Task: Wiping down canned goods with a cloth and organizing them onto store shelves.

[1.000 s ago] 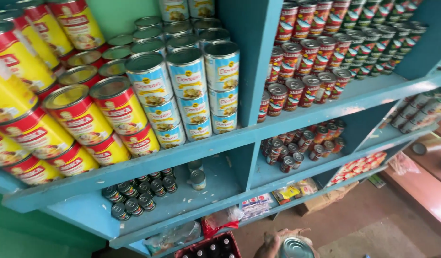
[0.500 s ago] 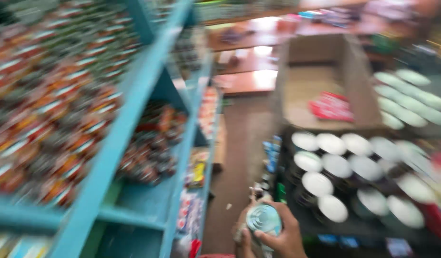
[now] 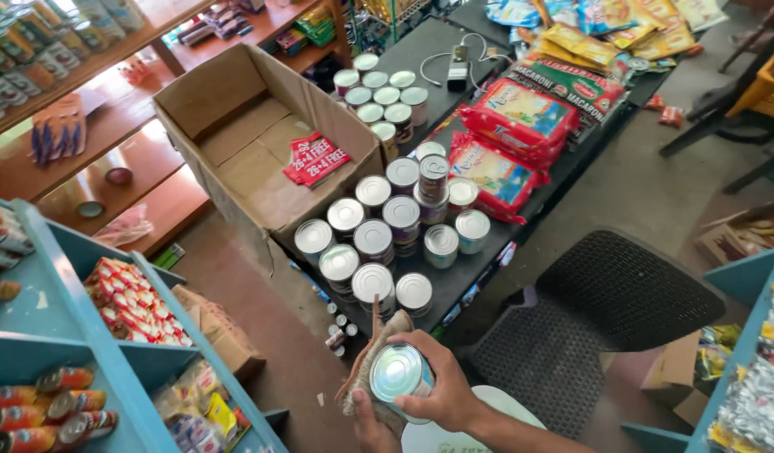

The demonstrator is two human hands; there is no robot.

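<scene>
My right hand (image 3: 441,382) grips a silver-topped tin can (image 3: 398,372) low in the view, fingers wrapped around its side. My left hand (image 3: 368,424) sits under the can and holds a brownish cloth (image 3: 363,373) against its left side. Just beyond the can, several similar tin cans (image 3: 374,239) stand on a black table (image 3: 479,268), some stacked two high. More cans (image 3: 379,92) stand farther back on the same table.
An open cardboard box (image 3: 253,143) with a red leaflet inside stands left of the cans. Red food bags (image 3: 513,126) lie on the right of the table. A black mesh chair (image 3: 605,310) is at the right. Blue shelves (image 3: 77,352) with cans and packets are at the left.
The view has swung from the blue shelf of cans to the black table. The can low in the view is now clearly in both hands, with the cloth against it.
</scene>
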